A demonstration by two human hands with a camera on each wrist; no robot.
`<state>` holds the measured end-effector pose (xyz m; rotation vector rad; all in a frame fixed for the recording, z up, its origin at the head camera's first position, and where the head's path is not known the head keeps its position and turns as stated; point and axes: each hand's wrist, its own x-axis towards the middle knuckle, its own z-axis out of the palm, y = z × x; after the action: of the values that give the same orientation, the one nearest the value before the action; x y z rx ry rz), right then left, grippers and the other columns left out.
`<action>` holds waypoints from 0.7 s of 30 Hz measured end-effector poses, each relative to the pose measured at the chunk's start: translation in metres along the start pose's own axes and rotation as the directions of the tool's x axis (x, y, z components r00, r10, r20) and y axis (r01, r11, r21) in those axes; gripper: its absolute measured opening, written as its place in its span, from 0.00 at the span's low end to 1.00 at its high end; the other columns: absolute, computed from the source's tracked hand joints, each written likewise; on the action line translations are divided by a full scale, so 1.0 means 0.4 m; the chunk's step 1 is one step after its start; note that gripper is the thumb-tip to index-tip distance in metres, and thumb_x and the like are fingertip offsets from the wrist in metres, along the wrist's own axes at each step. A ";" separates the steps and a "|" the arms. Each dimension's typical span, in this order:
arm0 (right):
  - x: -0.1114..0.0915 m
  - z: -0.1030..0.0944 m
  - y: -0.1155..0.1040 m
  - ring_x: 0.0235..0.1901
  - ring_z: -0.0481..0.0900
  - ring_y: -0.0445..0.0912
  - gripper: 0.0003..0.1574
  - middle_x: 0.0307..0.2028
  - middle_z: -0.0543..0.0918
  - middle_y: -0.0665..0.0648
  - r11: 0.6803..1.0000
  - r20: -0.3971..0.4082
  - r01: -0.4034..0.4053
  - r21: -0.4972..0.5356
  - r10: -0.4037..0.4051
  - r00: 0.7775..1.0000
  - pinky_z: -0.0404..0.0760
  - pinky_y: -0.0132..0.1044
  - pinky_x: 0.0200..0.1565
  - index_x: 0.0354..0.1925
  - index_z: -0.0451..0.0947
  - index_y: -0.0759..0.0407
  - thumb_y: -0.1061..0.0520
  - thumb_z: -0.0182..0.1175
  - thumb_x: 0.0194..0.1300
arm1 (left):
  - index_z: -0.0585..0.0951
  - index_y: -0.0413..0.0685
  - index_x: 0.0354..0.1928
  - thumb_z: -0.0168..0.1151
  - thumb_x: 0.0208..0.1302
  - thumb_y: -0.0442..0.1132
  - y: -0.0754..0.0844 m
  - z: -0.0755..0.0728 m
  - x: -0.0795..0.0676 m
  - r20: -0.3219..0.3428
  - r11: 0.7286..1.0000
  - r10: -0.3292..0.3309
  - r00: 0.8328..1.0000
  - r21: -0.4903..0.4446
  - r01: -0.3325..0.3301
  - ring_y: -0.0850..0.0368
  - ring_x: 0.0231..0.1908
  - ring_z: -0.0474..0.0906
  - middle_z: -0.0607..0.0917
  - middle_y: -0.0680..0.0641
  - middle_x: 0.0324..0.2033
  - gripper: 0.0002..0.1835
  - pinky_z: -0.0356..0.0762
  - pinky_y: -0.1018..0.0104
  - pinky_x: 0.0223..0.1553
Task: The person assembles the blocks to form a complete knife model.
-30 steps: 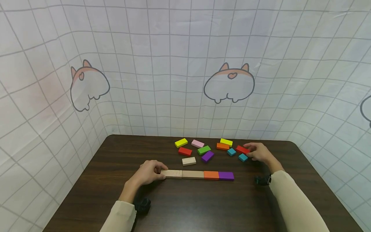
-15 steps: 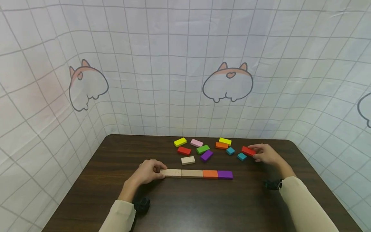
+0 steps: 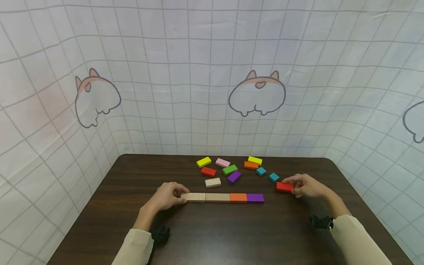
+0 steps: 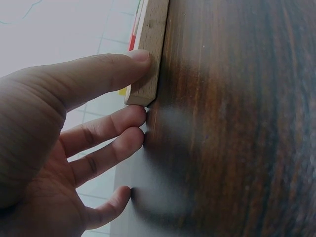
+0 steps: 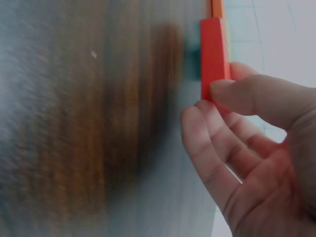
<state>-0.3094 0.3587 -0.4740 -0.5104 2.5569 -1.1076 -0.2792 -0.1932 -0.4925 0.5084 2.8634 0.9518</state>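
Observation:
A row of flat blocks lies end to end on the table: a plain wooden block (image 3: 194,197) at the left, another plain wooden block (image 3: 217,198), then an orange block (image 3: 238,198) and a purple block (image 3: 255,198). My left hand (image 3: 168,196) pinches the row's left end; in the left wrist view the thumb (image 4: 116,71) presses the block's near side. My right hand (image 3: 308,186) grips a red block (image 3: 284,187) by its right end, thumb in front. In the right wrist view that red block (image 5: 214,54) appears raised off the tabletop.
Behind the row lie loose blocks: a cream block (image 3: 213,182), a second red block (image 3: 208,171), a green block (image 3: 230,169), a second purple block (image 3: 234,176), small blue blocks (image 3: 274,177) and several others. A grid-patterned cloth (image 3: 212,110) walls the dark table (image 3: 225,235).
My right hand has taken the red block from beside the small blue blocks and brought it nearer and slightly right. The left hand keeps its place at the row's end.

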 end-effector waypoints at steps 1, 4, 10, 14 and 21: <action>-0.003 0.003 -0.002 0.33 0.80 0.47 0.27 0.54 0.75 0.69 1.000 0.019 -0.002 -0.001 0.002 1.000 0.86 0.39 0.38 0.63 0.77 0.65 0.71 0.60 0.66 | 0.89 0.56 0.46 0.76 0.59 0.42 0.000 0.000 0.000 0.000 1.000 0.002 1.000 -0.001 -0.002 0.59 0.27 0.71 0.80 0.56 0.27 0.12 0.66 0.61 0.35; -0.008 0.013 -0.008 0.31 0.78 0.46 0.27 0.56 0.74 0.70 1.000 0.067 0.012 -0.001 -0.011 0.998 0.85 0.39 0.37 0.63 0.78 0.64 0.70 0.61 0.66 | 0.89 0.55 0.46 0.76 0.60 0.41 0.000 -0.001 -0.001 0.003 1.000 0.003 1.000 -0.008 -0.003 0.59 0.27 0.71 0.80 0.55 0.27 0.13 0.66 0.62 0.33; -0.008 0.033 -0.023 0.25 0.76 0.43 0.26 0.55 0.74 0.67 0.998 0.106 0.045 -0.043 -0.040 0.994 0.81 0.36 0.32 0.62 0.80 0.62 0.69 0.62 0.66 | 0.89 0.54 0.47 0.76 0.60 0.40 0.002 -0.001 -0.001 0.004 1.000 0.001 1.000 -0.016 -0.001 0.59 0.27 0.71 0.80 0.54 0.28 0.13 0.68 0.63 0.31; -0.008 0.047 -0.033 0.24 0.74 0.41 0.25 0.52 0.75 0.64 0.995 0.115 0.074 -0.066 -0.066 0.991 0.77 0.34 0.30 0.61 0.81 0.60 0.69 0.62 0.66 | 0.89 0.54 0.47 0.76 0.59 0.40 0.004 -0.002 -0.002 0.002 1.000 -0.004 1.000 -0.016 0.004 0.58 0.27 0.72 0.80 0.55 0.28 0.13 0.68 0.62 0.32; -0.007 0.072 -0.045 0.24 0.73 0.39 0.24 0.47 0.77 0.63 0.988 0.127 0.148 -0.047 -0.141 0.982 0.74 0.32 0.29 0.60 0.80 0.63 0.68 0.63 0.66 | 0.89 0.56 0.46 0.76 0.59 0.41 0.004 -0.002 -0.003 0.005 1.000 -0.004 1.000 -0.010 0.004 0.59 0.27 0.72 0.80 0.55 0.27 0.12 0.66 0.61 0.35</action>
<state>-0.2916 0.3301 -0.4793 -0.7659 2.4824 -1.0187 -0.2778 -0.1930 -0.4910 0.5027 2.8530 0.9622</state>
